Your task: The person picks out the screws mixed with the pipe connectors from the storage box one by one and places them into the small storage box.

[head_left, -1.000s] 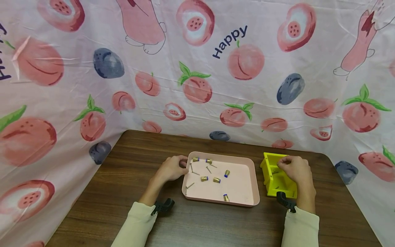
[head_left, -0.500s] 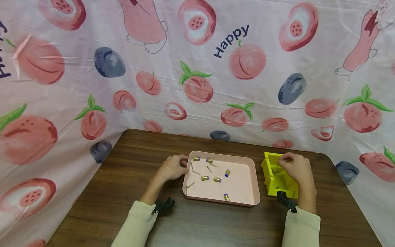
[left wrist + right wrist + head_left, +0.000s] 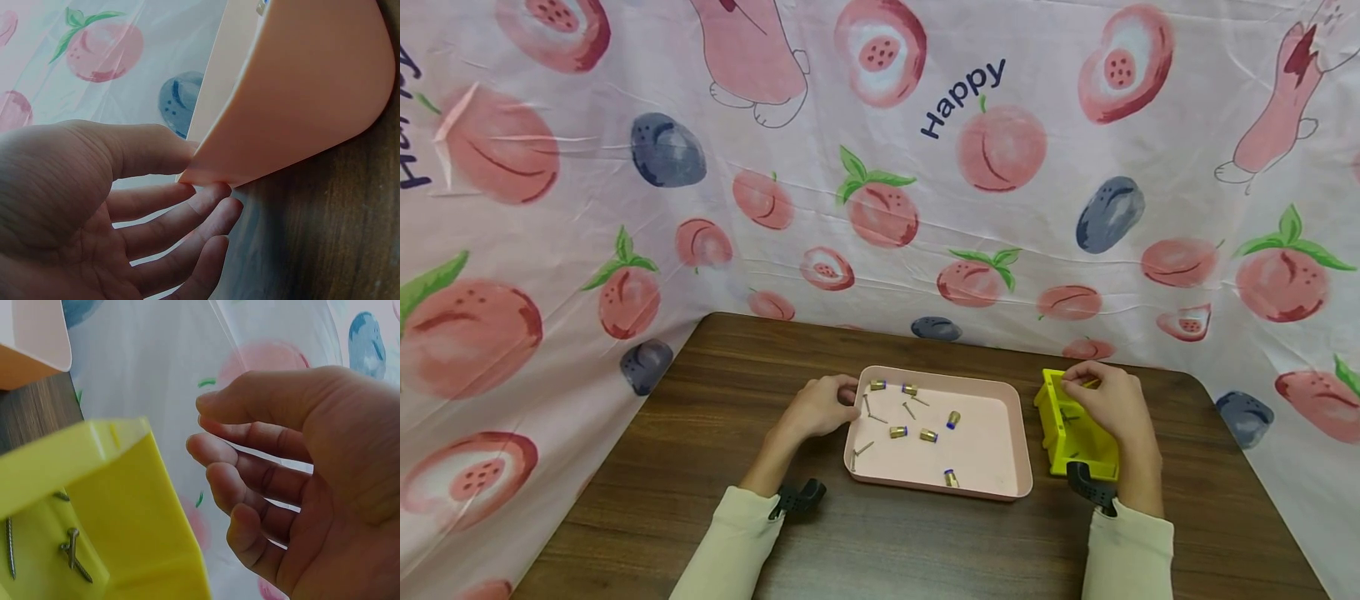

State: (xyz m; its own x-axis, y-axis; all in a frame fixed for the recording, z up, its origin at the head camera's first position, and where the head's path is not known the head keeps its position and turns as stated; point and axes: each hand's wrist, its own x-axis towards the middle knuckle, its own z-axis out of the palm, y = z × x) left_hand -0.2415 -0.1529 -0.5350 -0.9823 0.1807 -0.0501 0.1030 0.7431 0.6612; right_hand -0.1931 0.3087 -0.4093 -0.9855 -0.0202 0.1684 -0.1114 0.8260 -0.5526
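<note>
At the left end of a shallow pink tray (image 3: 955, 446), my left hand (image 3: 818, 407) pinches the edge. In the left wrist view its thumb lies on the rim and the fingertips (image 3: 215, 190) touch the wall from outside. Brass fittings with blue collars, one of them a fitting (image 3: 952, 419) right of the middle, lie in the tray among several screws (image 3: 909, 410). Over the yellow bin (image 3: 1058, 442) hovers my right hand (image 3: 1108, 398), its fingers loosely bent with nothing visible between them. Screws (image 3: 73, 550) lie on the bin's floor in the right wrist view.
Tray and bin stand side by side on a dark wood table (image 3: 925, 550), a narrow strip of wood between them. A fruit-printed cloth (image 3: 880, 275) hangs behind the table and along its sides. Each wrist wears a black camera strap (image 3: 801, 498).
My right hand has shifted slightly left and up over the bin, and its thumb and forefinger have parted a little. The left hand stays at the tray's edge.
</note>
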